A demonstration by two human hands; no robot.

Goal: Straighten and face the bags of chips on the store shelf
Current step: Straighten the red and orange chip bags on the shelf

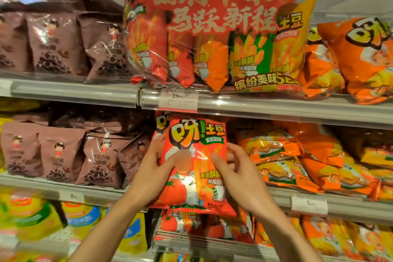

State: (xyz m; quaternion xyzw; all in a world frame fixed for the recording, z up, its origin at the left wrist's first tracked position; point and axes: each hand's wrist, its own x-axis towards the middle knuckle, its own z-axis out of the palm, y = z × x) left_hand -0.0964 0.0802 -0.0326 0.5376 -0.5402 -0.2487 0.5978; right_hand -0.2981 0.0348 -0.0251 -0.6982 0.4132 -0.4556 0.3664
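- A red bag [192,168] is gripped at the front edge of the middle shelf [95,192], upright, label facing out, its bottom hanging past the edge.
- The left hand [154,173] is curled round the bag's left side, thumb on the front, fingers behind.
- The right hand [236,173] is half open against the bag's right side, thumb on the front, fingers spread behind.
- Step judged in hand: facing this 1 bag; the orange bags [293,157] to its right lie tumbled and are not yet straightened.
- Next, the bag's base would need to be seated squarely on the shelf, just behind the edge, before release.
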